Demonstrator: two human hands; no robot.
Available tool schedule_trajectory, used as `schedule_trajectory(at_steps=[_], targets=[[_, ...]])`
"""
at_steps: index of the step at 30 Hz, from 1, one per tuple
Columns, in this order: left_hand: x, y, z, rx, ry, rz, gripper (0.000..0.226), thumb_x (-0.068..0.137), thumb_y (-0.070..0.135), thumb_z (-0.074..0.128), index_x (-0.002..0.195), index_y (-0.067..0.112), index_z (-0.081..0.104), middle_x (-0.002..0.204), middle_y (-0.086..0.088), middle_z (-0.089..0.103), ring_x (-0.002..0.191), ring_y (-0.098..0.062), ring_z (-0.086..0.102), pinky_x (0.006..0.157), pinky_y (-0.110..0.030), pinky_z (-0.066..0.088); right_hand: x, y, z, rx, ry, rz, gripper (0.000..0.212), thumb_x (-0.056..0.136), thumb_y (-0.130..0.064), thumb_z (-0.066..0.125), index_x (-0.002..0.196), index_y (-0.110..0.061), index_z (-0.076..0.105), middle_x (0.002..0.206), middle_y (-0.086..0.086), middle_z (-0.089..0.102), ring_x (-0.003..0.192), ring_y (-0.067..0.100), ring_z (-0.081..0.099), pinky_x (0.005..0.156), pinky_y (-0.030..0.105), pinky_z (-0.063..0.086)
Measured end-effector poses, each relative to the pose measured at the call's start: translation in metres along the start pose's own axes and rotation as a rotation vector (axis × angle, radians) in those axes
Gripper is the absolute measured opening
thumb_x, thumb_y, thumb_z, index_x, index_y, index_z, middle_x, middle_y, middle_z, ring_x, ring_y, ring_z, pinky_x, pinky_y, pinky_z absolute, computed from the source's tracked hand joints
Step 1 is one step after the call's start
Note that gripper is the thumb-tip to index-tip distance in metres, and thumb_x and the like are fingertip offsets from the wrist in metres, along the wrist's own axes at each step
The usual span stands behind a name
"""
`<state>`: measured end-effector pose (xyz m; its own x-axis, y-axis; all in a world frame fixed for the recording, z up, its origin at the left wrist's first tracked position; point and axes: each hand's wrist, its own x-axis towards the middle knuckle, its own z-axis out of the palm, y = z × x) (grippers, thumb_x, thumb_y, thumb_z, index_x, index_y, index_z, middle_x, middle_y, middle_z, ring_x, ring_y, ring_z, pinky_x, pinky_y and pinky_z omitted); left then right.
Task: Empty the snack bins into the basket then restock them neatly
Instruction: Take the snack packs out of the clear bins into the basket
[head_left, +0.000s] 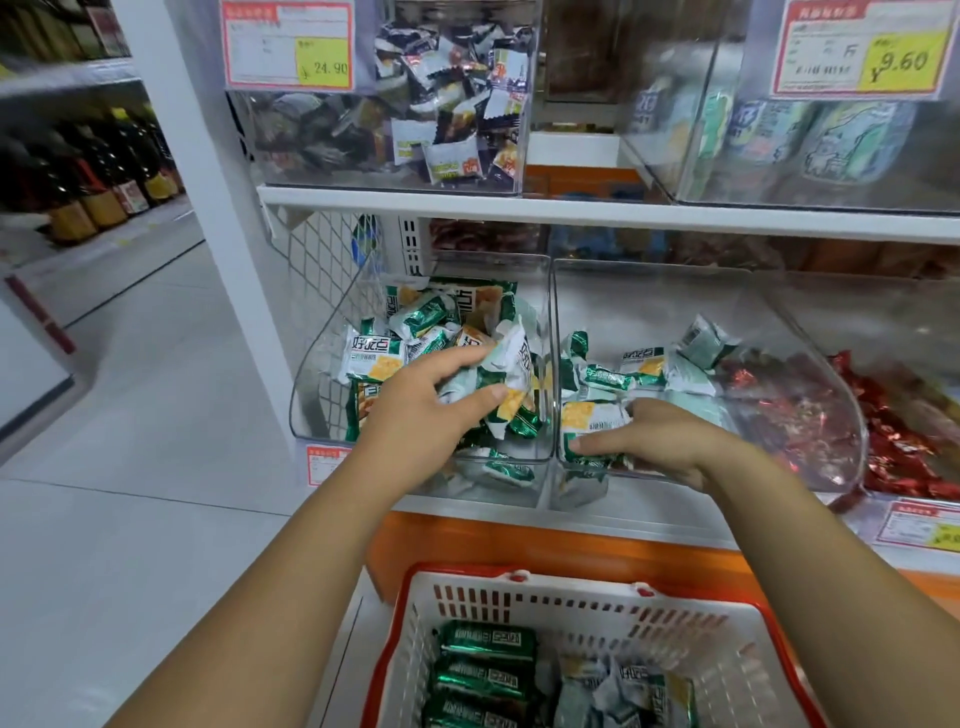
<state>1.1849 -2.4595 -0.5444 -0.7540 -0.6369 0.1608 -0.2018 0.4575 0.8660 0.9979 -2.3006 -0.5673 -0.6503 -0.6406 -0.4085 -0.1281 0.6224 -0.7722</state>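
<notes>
The left hand (415, 410) was curled round a bunch of green-and-white packets (371, 358) in the left bin (322, 395), thumb pressed over the top of them. The right hand (660, 441) was closed on more packets at the front of the right bin (779, 353), which stood at 3 o'clock of the left one. The left bin was well filled and the right one held only a thin layer. The basket (571, 590) sat at 6 o'clock below both bins, with some packets lying in it. Red foil sweets (893, 436) filled the next compartment, at 3 o'clock of the right bin.

The packets looked light, each a small crinkled film pillow, so several should go in one handful. The film was glossy and probably slippery, so loose ones could slide out of a wide grab. The contents were likely brittle biscuit, so a hard squeeze might crush them. It seemed best to take hold across the flat middles with fingers under and thumb on top, not by the crimped ends.
</notes>
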Motion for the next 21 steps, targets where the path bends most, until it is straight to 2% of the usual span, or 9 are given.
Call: schedule_trajectory(at_steps=[3, 5, 7, 10, 12, 13, 15, 17, 21], targets=[[-0.008, 0.005, -0.007, -0.002, 0.018, -0.023, 0.043, 0.084, 0.039, 0.072, 0.126, 0.038, 0.062, 0.132, 0.016, 0.059, 0.119, -0.004, 0.054, 0.100, -0.024, 0.042, -0.002, 0.000, -0.001, -0.011, -0.104, 0.034, 0.097, 0.063, -0.031, 0.088, 0.142, -0.007, 0.037, 0.135, 0.011, 0.052, 0.110, 0.024, 0.059, 0.087, 0.037, 0.056], [-0.015, 0.008, -0.010, -0.012, 0.017, -0.028, 0.044, 0.084, 0.039, 0.072, 0.127, 0.037, 0.061, 0.133, 0.017, 0.058, 0.120, -0.003, 0.053, 0.102, -0.024, 0.042, -0.006, -0.003, -0.001, 0.067, -0.162, 0.021, 0.082, 0.070, -0.015, 0.085, 0.139, -0.013, 0.040, 0.124, 0.012, 0.058, 0.097, 0.025, 0.066, 0.074, 0.038, 0.060], [-0.022, 0.010, -0.011, -0.016, 0.008, -0.032, 0.044, 0.084, 0.040, 0.072, 0.126, 0.039, 0.061, 0.132, 0.018, 0.059, 0.120, -0.002, 0.054, 0.104, -0.027, 0.042, -0.010, -0.005, 0.000, 0.031, -0.107, -0.014, 0.076, 0.073, -0.010, 0.082, 0.139, -0.015, 0.043, 0.122, 0.012, 0.058, 0.089, 0.019, 0.066, 0.067, 0.031, 0.060], [-0.032, 0.011, -0.011, -0.013, -0.016, -0.032, 0.042, 0.083, 0.040, 0.073, 0.124, 0.041, 0.062, 0.129, 0.018, 0.061, 0.118, -0.002, 0.056, 0.104, -0.031, 0.045, -0.015, -0.006, 0.003, -0.034, 0.026, -0.091, 0.071, 0.075, -0.015, 0.082, 0.137, -0.016, 0.047, 0.121, 0.021, 0.059, 0.088, 0.024, 0.065, 0.076, 0.038, 0.057], [-0.036, 0.011, -0.011, -0.017, -0.043, -0.028, 0.040, 0.084, 0.037, 0.073, 0.122, 0.039, 0.064, 0.125, 0.018, 0.063, 0.115, -0.002, 0.058, 0.103, -0.032, 0.047, -0.023, -0.009, 0.002, 0.017, 0.144, -0.203, 0.060, 0.076, -0.017, 0.081, 0.130, -0.017, 0.053, 0.128, 0.013, 0.052, 0.086, 0.021, 0.064, 0.065, 0.027, 0.059], [-0.038, 0.012, -0.010, -0.005, -0.060, -0.025, 0.039, 0.084, 0.036, 0.073, 0.122, 0.039, 0.064, 0.123, 0.019, 0.064, 0.113, -0.001, 0.058, 0.101, -0.029, 0.047, -0.028, -0.010, -0.001, 0.065, 0.224, -0.280, 0.052, 0.076, -0.018, 0.081, 0.122, -0.020, 0.058, 0.129, 0.007, 0.049, 0.087, 0.017, 0.062, 0.062, 0.022, 0.056], [-0.043, 0.013, -0.009, 0.024, -0.090, -0.005, 0.037, 0.084, 0.033, 0.073, 0.120, 0.039, 0.063, 0.117, 0.026, 0.061, 0.109, 0.008, 0.057, 0.092, -0.015, 0.045, -0.044, -0.012, -0.009, 0.176, 0.339, -0.419, 0.038, 0.074, -0.018, 0.082, 0.104, -0.030, 0.062, 0.121, -0.004, 0.051, 0.097, 0.018, 0.061, 0.073, 0.029, 0.057], [-0.050, 0.013, -0.006, 0.043, -0.122, 0.012, 0.035, 0.085, 0.031, 0.073, 0.117, 0.039, 0.062, 0.111, 0.033, 0.056, 0.101, 0.022, 0.051, 0.081, 0.001, 0.037, -0.070, -0.009, -0.015, 0.317, 0.328, -0.462, 0.037, 0.074, -0.014, 0.081, 0.099, -0.032, 0.062, 0.117, 0.000, 0.058, 0.101, 0.022, 0.063, 0.071, 0.029, 0.056], [-0.069, 0.002, 0.023, 0.070, -0.318, -0.059, 0.033, 0.084, 0.041, 0.071, 0.115, 0.047, 0.058, 0.118, 0.028, 0.054, 0.110, 0.006, 0.051, 0.084, -0.008, 0.037, -0.122, 0.031, -0.012, 0.372, 0.215, -0.339, 0.042, 0.074, -0.014, 0.080, 0.112, -0.019, 0.062, 0.102, 0.000, 0.072, 0.090, 0.015, 0.070, 0.072, 0.028, 0.054]])
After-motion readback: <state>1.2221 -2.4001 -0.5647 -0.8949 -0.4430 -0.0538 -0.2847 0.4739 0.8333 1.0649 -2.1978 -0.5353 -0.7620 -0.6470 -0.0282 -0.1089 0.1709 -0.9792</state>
